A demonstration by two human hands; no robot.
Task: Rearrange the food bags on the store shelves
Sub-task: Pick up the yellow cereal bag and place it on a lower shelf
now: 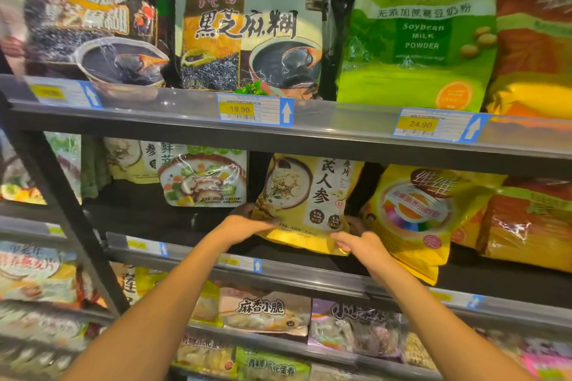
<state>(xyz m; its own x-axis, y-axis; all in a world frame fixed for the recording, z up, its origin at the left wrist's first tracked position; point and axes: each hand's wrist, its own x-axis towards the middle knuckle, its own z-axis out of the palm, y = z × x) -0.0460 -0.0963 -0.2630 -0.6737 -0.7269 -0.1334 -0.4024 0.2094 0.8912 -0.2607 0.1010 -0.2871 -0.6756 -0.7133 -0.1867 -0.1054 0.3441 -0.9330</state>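
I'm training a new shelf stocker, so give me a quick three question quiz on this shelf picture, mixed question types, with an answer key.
1. True or false: both hands are on the yellow oatmeal bag on the middle shelf.
2. Multiple choice: the price tag under the green soybean milk powder bag reads A) 19.90 B) 24.90 C) 29.90.
3. Fill in: the bag directly left of the held bag, with a gap between, pictures a bowl of ____.

Key
1. True: the left hand grips its lower left corner, the right hand its lower right edge.
2. B.
3. Vegetable porridge, on the vegetable porridge bag.
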